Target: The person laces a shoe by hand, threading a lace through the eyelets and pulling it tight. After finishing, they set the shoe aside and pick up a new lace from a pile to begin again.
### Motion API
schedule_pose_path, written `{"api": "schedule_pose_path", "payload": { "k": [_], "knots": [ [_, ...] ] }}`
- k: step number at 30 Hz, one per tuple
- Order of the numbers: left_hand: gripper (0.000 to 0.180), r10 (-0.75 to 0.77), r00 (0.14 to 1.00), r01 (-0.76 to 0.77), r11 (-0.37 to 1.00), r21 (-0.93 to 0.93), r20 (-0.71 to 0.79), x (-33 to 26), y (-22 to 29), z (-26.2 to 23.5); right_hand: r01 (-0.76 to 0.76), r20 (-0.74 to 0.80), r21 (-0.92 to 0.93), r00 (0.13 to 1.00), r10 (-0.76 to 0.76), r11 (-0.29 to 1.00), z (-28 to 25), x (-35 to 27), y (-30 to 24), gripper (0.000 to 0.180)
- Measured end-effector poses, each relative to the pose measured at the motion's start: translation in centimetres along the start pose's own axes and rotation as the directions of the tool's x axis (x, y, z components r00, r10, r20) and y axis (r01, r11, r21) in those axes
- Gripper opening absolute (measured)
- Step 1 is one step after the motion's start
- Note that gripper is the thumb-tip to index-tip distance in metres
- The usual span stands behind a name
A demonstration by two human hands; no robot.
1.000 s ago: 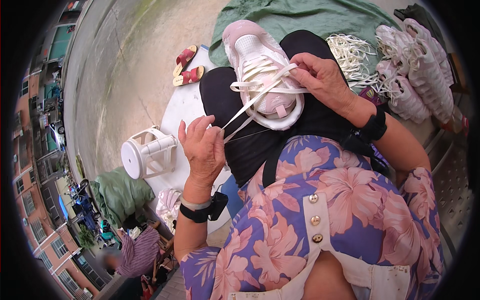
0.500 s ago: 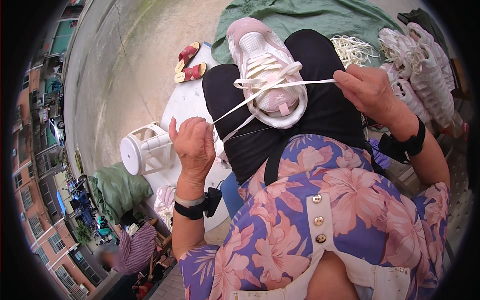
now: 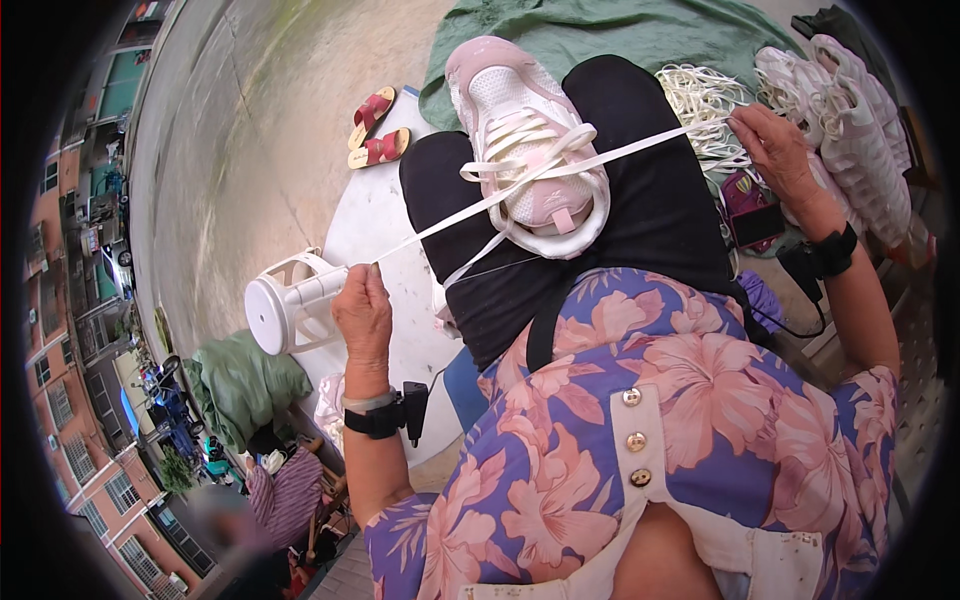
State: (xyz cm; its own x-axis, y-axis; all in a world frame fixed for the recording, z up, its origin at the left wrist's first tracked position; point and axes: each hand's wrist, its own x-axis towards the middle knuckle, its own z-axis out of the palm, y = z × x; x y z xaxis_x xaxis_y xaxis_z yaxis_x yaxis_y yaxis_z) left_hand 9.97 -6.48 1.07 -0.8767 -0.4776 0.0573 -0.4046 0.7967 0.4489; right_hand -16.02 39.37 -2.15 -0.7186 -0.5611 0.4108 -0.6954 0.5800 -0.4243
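A pink and white sneaker [image 3: 500, 90] rests on my lap between my black-trousered thighs, its toe pointing away from me. A white shoelace [image 3: 440, 229] is stretched taut across the sneaker's tongue, and loose loops lie over the laced part. My left hand [image 3: 362, 312] pinches the lace's left end, out beyond my left knee. My right hand [image 3: 775, 155] grips the other end, higher up and past my right thigh. Both hands are closed, apart from the sneaker itself.
A pile of white laces [image 3: 700, 100] lies on green cloth [image 3: 610, 35] ahead, with several sneakers [image 3: 860, 130] stacked at right. Red sandals [image 3: 381, 148] and a white stool [image 3: 290, 305] stand at left. A person in a striped top [image 3: 285, 495] sits at lower left.
My hands have moved apart, the left down and leftward, the right up and rightward. The lace between them is now drawn out longer across the sneaker.
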Motion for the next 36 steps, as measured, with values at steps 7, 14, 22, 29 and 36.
{"api": "schedule_pose_path", "payload": {
  "k": [7,14,22,29,36],
  "knots": [
    [0.029,-0.134,0.736,0.529,0.726,-0.439,0.664,1.0,8.0,-0.2,-0.557,0.404,0.47,0.826,0.393,0.685,0.9,0.6,-4.7,0.026],
    [0.025,0.216,0.57,0.491,0.684,-0.54,0.792,2.6,16.0,2.0,-0.815,0.782,0.568,0.577,0.235,0.115,2.7,2.9,-11.2,0.021],
    [0.041,0.229,0.689,0.317,0.758,-0.571,0.687,3.3,19.3,4.5,-0.651,0.604,0.757,0.724,0.334,0.043,4.9,4.1,-11.9,0.013],
    [0.05,0.224,0.694,0.307,0.768,-0.562,0.685,3.4,18.9,5.1,-0.591,0.545,0.805,0.772,0.327,0.052,5.8,4.0,-11.7,0.013],
    [0.052,0.235,0.685,0.311,0.762,-0.568,0.69,3.5,19.0,5.1,-0.532,0.465,0.838,0.812,0.353,0.118,6.3,4.0,-11.9,0.012]
  ]
}}
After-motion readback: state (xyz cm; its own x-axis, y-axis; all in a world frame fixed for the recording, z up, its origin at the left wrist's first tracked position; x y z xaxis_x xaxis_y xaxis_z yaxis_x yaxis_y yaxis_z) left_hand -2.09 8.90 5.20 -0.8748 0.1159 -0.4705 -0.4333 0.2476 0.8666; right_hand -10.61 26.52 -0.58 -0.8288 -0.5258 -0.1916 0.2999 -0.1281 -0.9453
